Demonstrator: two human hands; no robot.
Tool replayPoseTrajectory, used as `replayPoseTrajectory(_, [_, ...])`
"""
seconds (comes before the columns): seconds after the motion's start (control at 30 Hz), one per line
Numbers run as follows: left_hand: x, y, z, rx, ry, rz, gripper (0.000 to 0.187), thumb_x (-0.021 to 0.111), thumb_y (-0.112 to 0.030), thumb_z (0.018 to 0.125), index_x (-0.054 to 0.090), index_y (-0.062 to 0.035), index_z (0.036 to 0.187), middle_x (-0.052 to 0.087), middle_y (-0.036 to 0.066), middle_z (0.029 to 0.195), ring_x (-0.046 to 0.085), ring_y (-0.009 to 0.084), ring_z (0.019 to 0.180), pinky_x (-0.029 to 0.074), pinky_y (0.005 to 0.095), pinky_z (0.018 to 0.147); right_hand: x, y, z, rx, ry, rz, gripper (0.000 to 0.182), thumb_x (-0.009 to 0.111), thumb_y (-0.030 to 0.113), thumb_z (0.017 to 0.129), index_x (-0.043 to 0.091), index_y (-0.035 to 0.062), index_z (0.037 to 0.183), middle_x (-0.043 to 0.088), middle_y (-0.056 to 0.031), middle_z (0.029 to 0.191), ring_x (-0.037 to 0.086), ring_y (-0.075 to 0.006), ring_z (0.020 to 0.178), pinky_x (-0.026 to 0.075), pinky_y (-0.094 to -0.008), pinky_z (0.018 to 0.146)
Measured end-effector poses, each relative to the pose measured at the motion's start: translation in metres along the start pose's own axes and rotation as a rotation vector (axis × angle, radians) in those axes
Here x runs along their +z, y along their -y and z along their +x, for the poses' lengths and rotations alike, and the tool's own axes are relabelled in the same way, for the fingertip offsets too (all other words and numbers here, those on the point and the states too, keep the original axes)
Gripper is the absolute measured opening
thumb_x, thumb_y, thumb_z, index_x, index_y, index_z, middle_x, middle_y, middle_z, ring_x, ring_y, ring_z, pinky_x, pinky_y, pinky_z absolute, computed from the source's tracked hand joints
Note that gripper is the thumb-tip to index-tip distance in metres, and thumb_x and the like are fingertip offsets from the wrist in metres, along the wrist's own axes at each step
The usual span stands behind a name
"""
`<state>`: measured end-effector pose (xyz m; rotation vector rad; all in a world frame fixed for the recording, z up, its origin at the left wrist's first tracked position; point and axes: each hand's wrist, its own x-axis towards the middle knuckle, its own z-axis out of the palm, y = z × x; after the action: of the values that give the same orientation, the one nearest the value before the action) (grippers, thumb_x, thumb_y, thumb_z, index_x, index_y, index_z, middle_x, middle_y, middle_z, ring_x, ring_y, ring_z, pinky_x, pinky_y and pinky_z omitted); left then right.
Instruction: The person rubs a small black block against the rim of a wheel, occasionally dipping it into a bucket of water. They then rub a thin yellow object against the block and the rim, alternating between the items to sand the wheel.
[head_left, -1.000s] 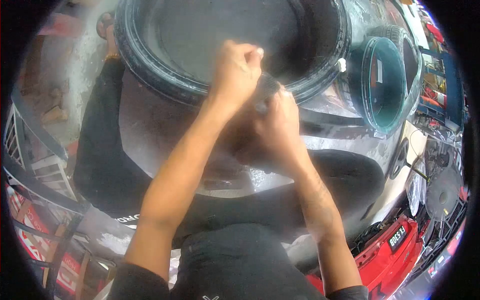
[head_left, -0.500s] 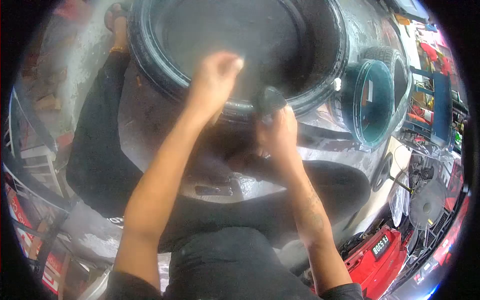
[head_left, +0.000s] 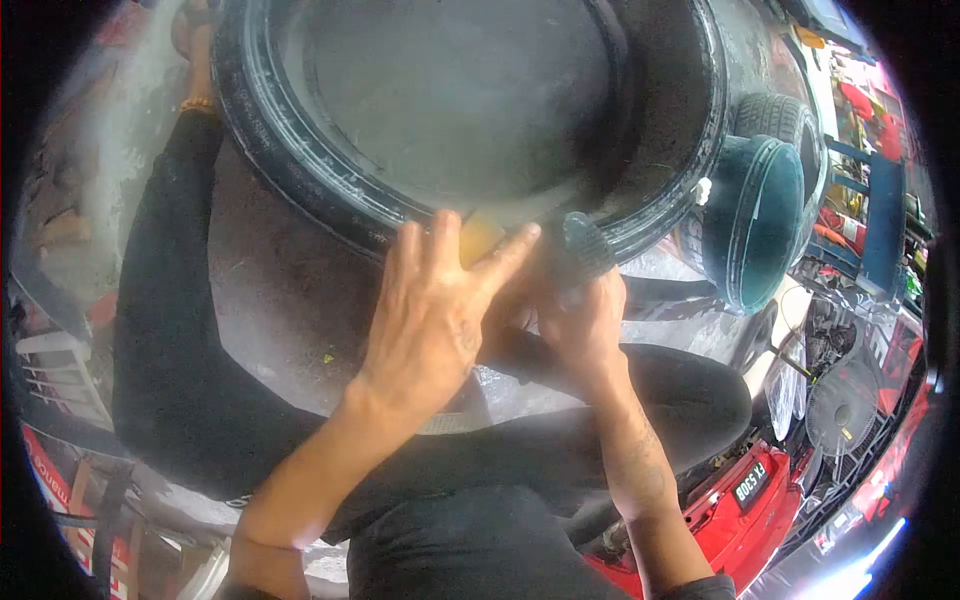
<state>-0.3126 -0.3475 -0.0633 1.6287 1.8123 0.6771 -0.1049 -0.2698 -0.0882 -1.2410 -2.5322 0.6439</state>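
Note:
A large round black tub (head_left: 290, 165) with a thick, wet-looking rim and murky grey inside stands before me. At its near rim is my left hand (head_left: 425, 310), fingers and thumb curved around a small yellowish piece (head_left: 482, 238), partly hidden behind the hand. Just to the right, my right hand (head_left: 590, 325) grips a dark, ribbed, partly see-through object (head_left: 586, 248) close to the rim. The right fingers are blurred and partly covered. A small white lump (head_left: 702, 191) sticks to the tub's right rim.
A teal bucket (head_left: 750, 225) lies tilted right of the tub, with a tyre (head_left: 778, 118) behind it. Lower right are a round fan (head_left: 843, 410) and a red vehicle part (head_left: 725, 510). A white slatted frame (head_left: 62, 378) stands at left. My dark-trousered legs flank the tub.
My left hand has come down from over the tub to its near rim, its fingers spread wider. My right hand and the dark object have shifted slightly right and down. The view has moved somewhat.

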Motion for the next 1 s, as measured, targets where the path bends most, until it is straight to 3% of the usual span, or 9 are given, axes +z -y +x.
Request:
replayPoseTrajectory(0.2, [0.001,-0.002,0.010,-0.040,0.001,0.029,0.070,0.063,0.002,0.095,0.064,-0.0295,0.157,0.053,0.018,0.119,0.054,0.0357,0.107,0.051,0.0472,0.103,0.002,-0.004,-0.002,-0.028,-0.016,0.033,0.056,0.083,0.005,0.076,0.065,-0.0007,0.129,0.069,-0.0230,0.119,0.067,-0.0467,0.110,0.052,-0.0534,0.098])
replayPoseTrajectory(0.37, [0.001,0.015,0.017,-0.131,-0.277,-0.324,0.049,0.069,-0.012,0.106,0.060,-0.0064,0.154,0.062,0.016,0.117,0.064,0.0324,0.109,0.053,0.0432,0.100,-0.001,-0.005,0.000,-0.069,0.009,0.001,0.051,0.082,0.005,0.077,0.068,0.0016,0.126,0.069,-0.0226,0.118,0.066,-0.0463,0.110,0.052,-0.0541,0.097])
replayPoseTrajectory(0.47, [-0.004,0.021,0.016,-0.115,-0.237,-0.391,0.049,0.071,-0.014,0.106,0.060,-0.0020,0.152,0.064,0.017,0.122,0.066,0.0313,0.111,0.054,0.0424,0.099,0.000,-0.004,0.000,-0.066,-0.013,0.017,0.049,0.081,0.005,0.077,0.069,0.0024,0.124,0.069,-0.0224,0.118,0.066,-0.0462,0.109,0.052,-0.0538,0.097])
replayPoseTrajectory(0.6, [-0.018,0.007,0.013,-0.049,-0.126,-0.269,0.055,0.069,-0.006,0.103,0.059,-0.0109,0.157,0.061,0.015,0.111,0.061,0.0336,0.105,0.052,0.0441,0.100,-0.001,-0.003,0.001,-0.040,0.015,0.044,0.049,0.081,0.004,0.076,0.069,0.0024,0.124,0.069,-0.0224,0.117,0.066,-0.0461,0.109,0.052,-0.0536,0.096])
replayPoseTrajectory(0.63, [-0.022,0.002,0.011,-0.097,-0.016,-0.209,0.063,0.065,-0.001,0.100,0.059,-0.0210,0.160,0.057,0.016,0.109,0.058,0.0354,0.103,0.051,0.0458,0.100,-0.002,-0.002,0.002,-0.046,0.017,0.045,0.050,0.081,0.004,0.076,0.069,0.0020,0.125,0.069,-0.0223,0.117,0.066,-0.0461,0.108,0.052,-0.0536,0.096])
replayPoseTrajectory(0.67, [-0.020,-0.001,0.010,-0.095,-0.015,-0.209,0.063,0.065,-0.001,0.100,0.059,-0.0210,0.160,0.057,0.016,0.109,0.058,0.0354,0.103,0.051,0.0458,0.100,-0.002,-0.002,0.003,-0.051,0.019,0.044,0.051,0.082,0.004,0.076,0.068,0.0017,0.126,0.069,-0.0223,0.116,0.067,-0.0461,0.108,0.052,-0.0537,0.095])
replayPoseTrajectory(0.77, [-0.011,-0.006,0.011,-0.048,0.021,0.105,0.076,0.056,0.003,0.096,0.057,-0.0346,0.162,0.053,0.019,0.114,0.055,0.0362,0.103,0.051,0.0481,0.099,0.000,-0.001,0.000,-0.020,-0.023,0.073,0.053,0.082,0.004,0.076,0.067,0.0005,0.127,0.069,-0.0225,0.116,0.067,-0.0466,0.107,0.053,-0.0539,0.095])
replayPoseTrajectory(1.0, [-0.010,-0.007,0.011,-0.013,0.059,0.102,0.075,0.057,0.001,0.096,0.058,-0.0359,0.161,0.053,0.017,0.115,0.055,0.0355,0.104,0.051,0.0486,0.100,0.000,0.001,0.003,-0.055,-0.044,0.014,0.053,0.082,0.004,0.075,0.066,-0.0007,0.125,0.069,-0.0231,0.116,0.067,-0.0476,0.107,0.053,-0.0543,0.096])
